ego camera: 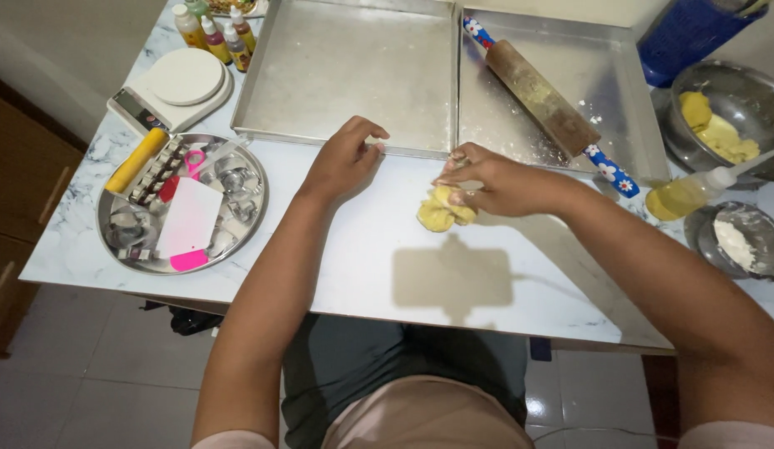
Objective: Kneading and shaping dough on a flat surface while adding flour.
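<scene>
Yellow dough [441, 212] lies mid-table, just before the two trays' near edges, pinched by the right hand [491, 179]. The left hand [345, 158] rests loosely curled, grasping nothing, beside the left tray [353, 66]. Soft dough may well stick to the bare marble table [362, 266] and tear.

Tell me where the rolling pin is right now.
In the head view, the rolling pin lies diagonally in the right-hand baking tray, beyond the right hand and its yellow dough.
</scene>
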